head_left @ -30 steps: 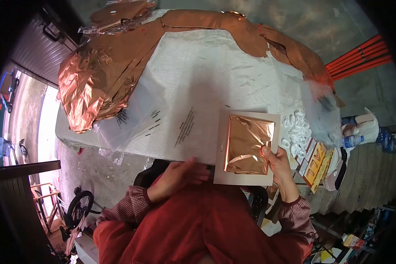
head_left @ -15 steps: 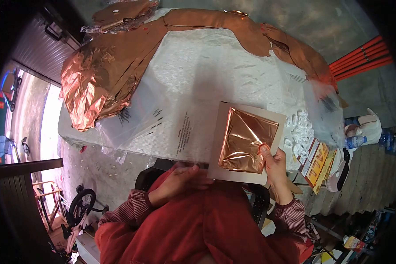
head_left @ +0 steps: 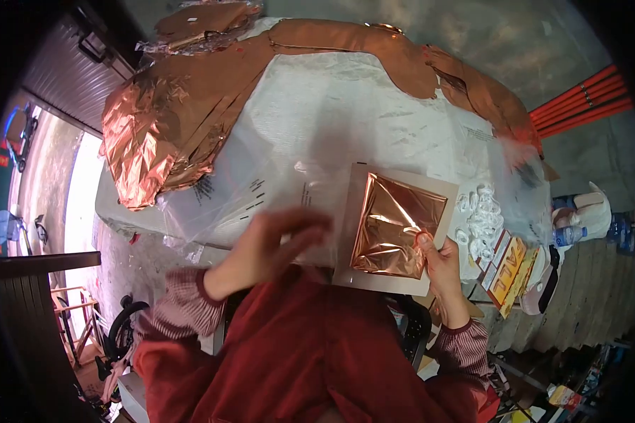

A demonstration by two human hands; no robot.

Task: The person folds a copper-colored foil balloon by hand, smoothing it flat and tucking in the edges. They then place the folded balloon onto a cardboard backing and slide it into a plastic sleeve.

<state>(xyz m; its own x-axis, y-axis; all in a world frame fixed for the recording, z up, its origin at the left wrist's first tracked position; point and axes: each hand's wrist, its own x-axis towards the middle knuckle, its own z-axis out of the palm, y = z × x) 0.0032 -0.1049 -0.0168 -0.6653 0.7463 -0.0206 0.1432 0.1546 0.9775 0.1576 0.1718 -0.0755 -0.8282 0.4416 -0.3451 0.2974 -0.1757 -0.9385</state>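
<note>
My right hand (head_left: 441, 264) grips the lower right of a grey-brown card (head_left: 342, 261) with a folded, shiny copper foil piece (head_left: 395, 218) lying on it. Its thumb presses on the foil; the other fingers are mostly behind the card. My left hand (head_left: 271, 240) is raised over the table's near edge, just left of the card. Motion smears its fingers, so any hold is unclear. Clear printed plastic (head_left: 310, 194) lies under and beside the card, left of it.
Crumpled copper foil (head_left: 148, 134) and brown sheets (head_left: 331, 35) ring the far side of the white-covered table (head_left: 289, 106). To the right are white coils (head_left: 478, 218), a yellow-and-red printed packet (head_left: 509, 271) and more clear plastic (head_left: 518, 183). Orange poles (head_left: 582, 99) stand beyond.
My left hand has risen from beside the card's lower left corner, moving up and left over the table edge. The right hand and the foil on its card have barely moved.
</note>
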